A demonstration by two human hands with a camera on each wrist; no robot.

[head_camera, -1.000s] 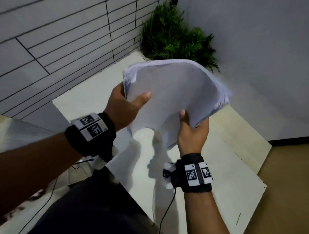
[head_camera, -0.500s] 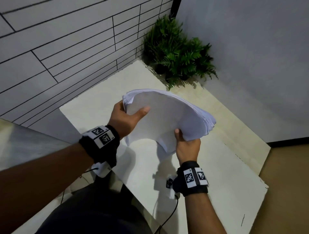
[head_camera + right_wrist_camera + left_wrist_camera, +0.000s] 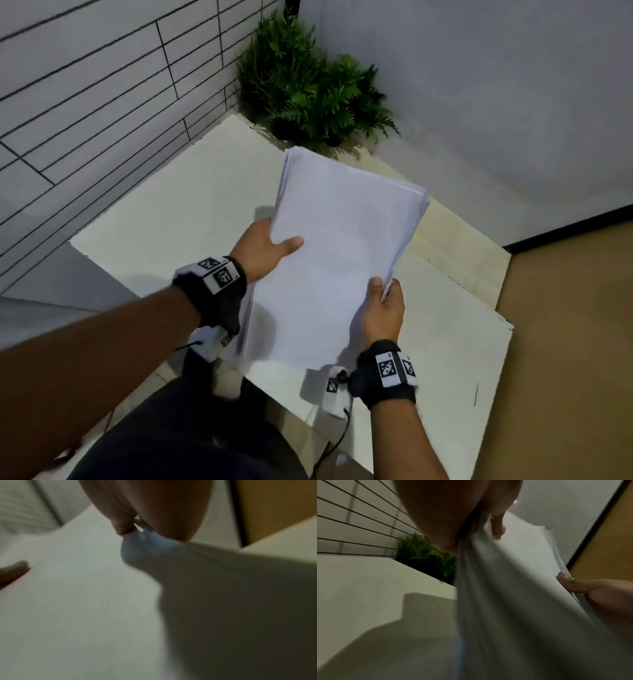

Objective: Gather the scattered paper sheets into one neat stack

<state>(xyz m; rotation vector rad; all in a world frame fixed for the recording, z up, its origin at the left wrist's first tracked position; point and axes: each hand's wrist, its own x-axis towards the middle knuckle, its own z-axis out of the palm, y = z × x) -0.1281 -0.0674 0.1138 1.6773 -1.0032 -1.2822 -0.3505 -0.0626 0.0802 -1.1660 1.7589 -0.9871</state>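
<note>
A thick stack of white paper sheets [image 3: 339,253] lies nearly flat in both my hands, low over the pale table [image 3: 164,219]. My left hand [image 3: 263,250] grips its left long edge, thumb on top and fingers hidden underneath. My right hand [image 3: 383,305] pinches the right edge near the front corner, thumb on top. In the left wrist view the paper stack [image 3: 513,588] fills the middle, with the right hand's thumb [image 3: 573,585] at its far edge. The right wrist view is blurred and shows the paper stack [image 3: 85,601] pinched at my right hand [image 3: 137,530].
A green fern plant [image 3: 308,85] stands in the corner at the table's far end. A tiled wall [image 3: 102,85] runs along the left and a plain wall [image 3: 496,85] along the right. Brown floor [image 3: 565,342] lies beyond the table's right edge.
The stack was raised and bent over into an arch; it has since come down and straightened, and is now held nearly flat, low over the table. Both hands kept their grip.
</note>
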